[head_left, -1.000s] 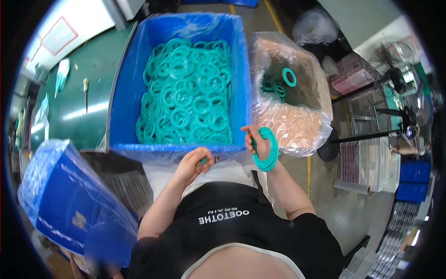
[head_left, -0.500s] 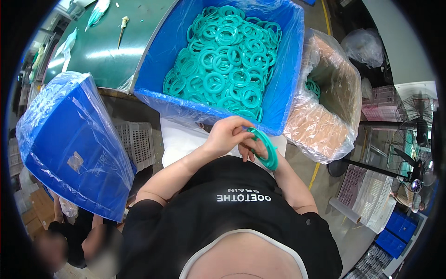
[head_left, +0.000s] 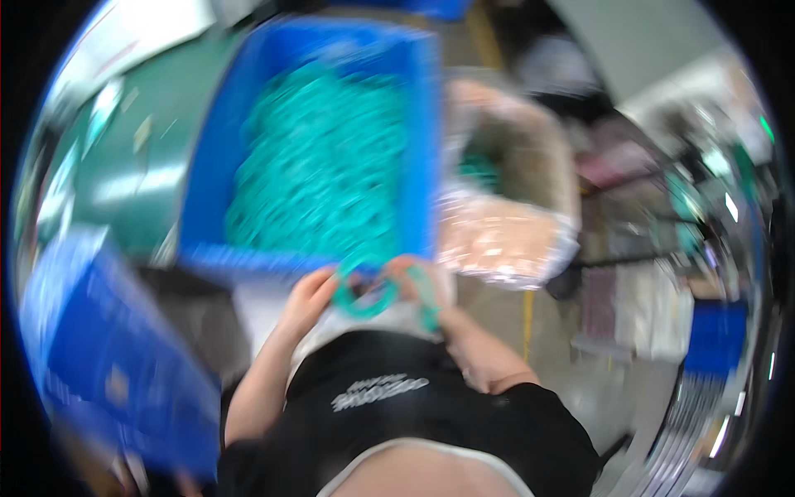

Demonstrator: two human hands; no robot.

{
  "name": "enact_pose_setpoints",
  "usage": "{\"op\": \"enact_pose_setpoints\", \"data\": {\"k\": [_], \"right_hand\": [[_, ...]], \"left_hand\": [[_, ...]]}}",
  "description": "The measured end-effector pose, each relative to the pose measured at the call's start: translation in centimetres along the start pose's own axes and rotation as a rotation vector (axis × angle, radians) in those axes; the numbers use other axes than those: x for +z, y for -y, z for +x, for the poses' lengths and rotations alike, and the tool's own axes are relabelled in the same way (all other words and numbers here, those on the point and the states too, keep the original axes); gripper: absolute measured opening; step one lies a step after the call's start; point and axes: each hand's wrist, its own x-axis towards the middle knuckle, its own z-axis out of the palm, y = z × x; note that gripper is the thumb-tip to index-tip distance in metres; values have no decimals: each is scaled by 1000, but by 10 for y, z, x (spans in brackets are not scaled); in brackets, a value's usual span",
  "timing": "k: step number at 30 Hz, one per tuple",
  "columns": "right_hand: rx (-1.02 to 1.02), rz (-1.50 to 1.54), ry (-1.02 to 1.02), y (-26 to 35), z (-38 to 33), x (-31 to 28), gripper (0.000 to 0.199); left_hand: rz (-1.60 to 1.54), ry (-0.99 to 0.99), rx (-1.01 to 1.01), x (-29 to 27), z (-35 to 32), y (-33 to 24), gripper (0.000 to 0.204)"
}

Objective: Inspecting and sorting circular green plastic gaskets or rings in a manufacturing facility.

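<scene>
The left hand (head_left: 308,300) pinches a ring (head_left: 364,312) by the bin's (head_left: 209,186) near edge, apparently steadying it; blur leaves the right hand's (head_left: 405,278) grip unclear.

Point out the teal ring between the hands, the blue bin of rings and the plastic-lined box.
Teal ring (head_left: 363,312), head view: lower band.
Blue bin (head_left: 421,153), head view: right wall.
Plastic-lined box (head_left: 501,238), head view: tan near panel.

Teal ring (head_left: 363,312) now between both hands (head_left: 310,298) (head_left: 404,277)
</scene>
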Motion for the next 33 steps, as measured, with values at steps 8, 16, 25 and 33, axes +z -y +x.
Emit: {"op": "enact_pose_setpoints", "data": {"k": [8, 16, 25, 33], "right_hand": [[-37, 3, 119, 12, -5, 2, 28], [-217, -87, 46, 1, -4, -3, 25], [-130, -147, 33, -10, -1, 2, 29], [-258, -214, -14, -5, -9, 5, 30]], "left_hand": [[-284, 70, -150, -6, -9, 24, 11], [-268, 156, -159, -8, 7, 30, 11], [142, -129, 207, 12, 9, 45, 13], [663, -204, 432, 9, 15, 37, 17]]}}
